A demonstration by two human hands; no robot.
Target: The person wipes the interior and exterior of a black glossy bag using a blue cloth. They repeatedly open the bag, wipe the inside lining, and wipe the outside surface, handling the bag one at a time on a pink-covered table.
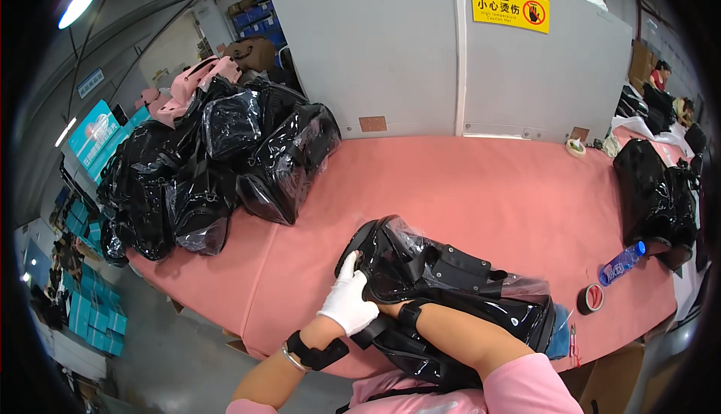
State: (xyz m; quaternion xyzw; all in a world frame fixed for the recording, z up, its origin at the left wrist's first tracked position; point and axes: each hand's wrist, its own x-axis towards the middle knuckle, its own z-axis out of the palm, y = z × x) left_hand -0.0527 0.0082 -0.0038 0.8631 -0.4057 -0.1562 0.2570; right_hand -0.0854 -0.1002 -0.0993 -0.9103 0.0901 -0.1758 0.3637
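A glossy black duffel bag, partly covered in clear plastic, lies on the pink-covered table right in front of me. My left hand, in a white glove, grips the bag's left end, one finger stretched up along its edge. My right arm reaches across the bag from the right. Most of my right hand is hidden at the bag's left part beside the left hand, so its fingers do not show. A black strap handle with snaps rests on top of the bag.
Wrapped black bags are heaped at the back left, with pink ones on top. A grey panel with a yellow warning sign stands behind the table. On the right are a blue bottle, a tape roll, small snips and more black bags.
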